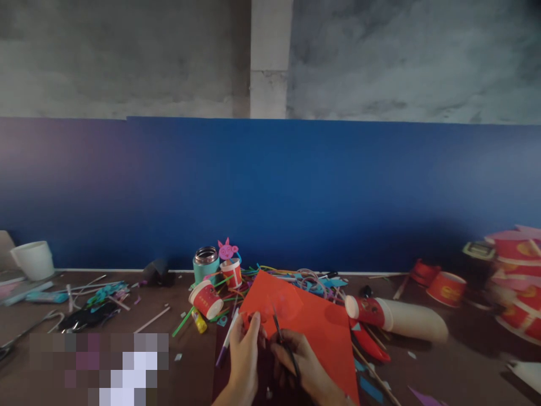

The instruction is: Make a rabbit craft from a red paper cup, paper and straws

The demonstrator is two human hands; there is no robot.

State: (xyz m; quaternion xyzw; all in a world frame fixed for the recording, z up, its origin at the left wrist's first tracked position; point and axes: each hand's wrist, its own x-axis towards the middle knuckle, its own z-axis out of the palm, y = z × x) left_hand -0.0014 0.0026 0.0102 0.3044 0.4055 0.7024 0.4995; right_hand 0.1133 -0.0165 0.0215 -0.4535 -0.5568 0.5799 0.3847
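Observation:
In my right hand [298, 355] is a pair of black-handled scissors [291, 354], its thin blades pointing up and away from me. My fingers are wrapped round the handles. Left of it, my left hand [245, 347] pinches red paper between thumb and fingers, close to the blade tips. Whether that is a cut piece or part of the large red sheet, I cannot tell. The large red sheet [329, 332] lies spread behind and beneath my hands. A faint rounded shape shows on its upper part. A white marker with a purple end [227, 341] lies beside my left hand.
Beyond the sheet stand a teal flask [205, 265] and a paper cup [231, 274] with a pink animal cutout [227, 249]. A tipped red cup [206, 299] and yellow glue stick [198, 320] lie left. Right are a white tube [416, 321] and red cups [447, 288].

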